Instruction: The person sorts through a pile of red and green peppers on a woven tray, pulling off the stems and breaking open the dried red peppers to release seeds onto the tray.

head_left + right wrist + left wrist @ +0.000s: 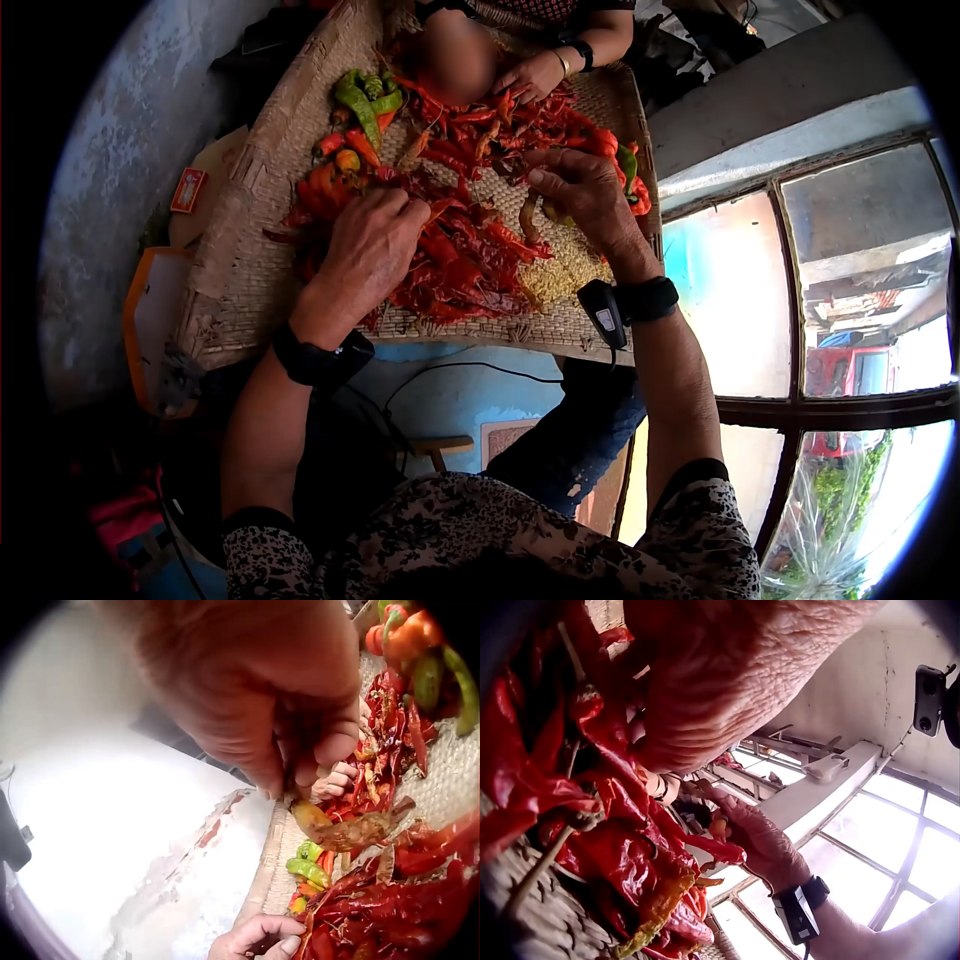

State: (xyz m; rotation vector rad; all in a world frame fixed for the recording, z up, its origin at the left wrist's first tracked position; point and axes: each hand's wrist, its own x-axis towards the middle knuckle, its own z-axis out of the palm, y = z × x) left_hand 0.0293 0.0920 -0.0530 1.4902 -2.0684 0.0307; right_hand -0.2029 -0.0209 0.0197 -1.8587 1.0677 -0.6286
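A heap of dried red chili peppers [450, 270] lies on the woven tray [215, 310]. My left hand [375, 240] is at the near left part of this heap, thumb and forefinger pinching a red chili pepper [306, 941]; the other fingers are mostly hidden in the left wrist view. My right hand [585, 190] is raised over the right side of the tray. Between its thumb and fingertips it pinches a shrivelled yellow-brown chili pepper [330, 829] by the stem end, and the pepper hangs down above the tray.
Loose pale seeds [565, 270] spread at the tray's near right. Green peppers [360, 100] lie at its far left. Across the tray, another person's hand [535, 75] rests among red peppers. A matchbox [187, 190] is left of the tray; a window [870, 270] stands right.
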